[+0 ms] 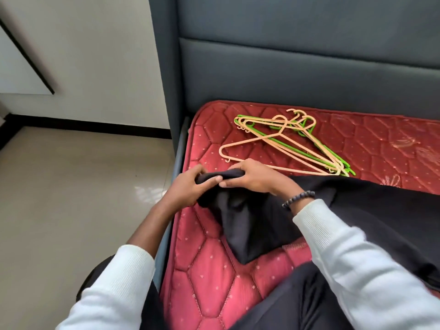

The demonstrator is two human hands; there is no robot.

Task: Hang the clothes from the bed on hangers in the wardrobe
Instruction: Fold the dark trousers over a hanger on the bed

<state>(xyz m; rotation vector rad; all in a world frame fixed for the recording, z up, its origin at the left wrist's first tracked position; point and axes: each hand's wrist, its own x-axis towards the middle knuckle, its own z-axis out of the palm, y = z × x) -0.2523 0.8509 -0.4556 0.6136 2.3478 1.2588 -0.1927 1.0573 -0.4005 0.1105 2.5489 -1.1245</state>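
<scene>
A black garment point(247, 222) lies spread over the red quilted mattress point(209, 270), trailing off to the right. My left hand point(190, 186) and my right hand point(254, 177) both grip a bunched edge of it, lifted slightly off the mattress near the bed's left side. A pile of several peach and green plastic hangers point(285, 141) lies on the mattress just beyond my hands. The wardrobe is out of view.
A grey padded headboard point(297, 67) rises behind the mattress. Beige tiled floor point(71, 186) lies left of the bed, with a white wall and black skirting beyond. My dark-trousered knee point(297, 301) rests on the mattress at the bottom.
</scene>
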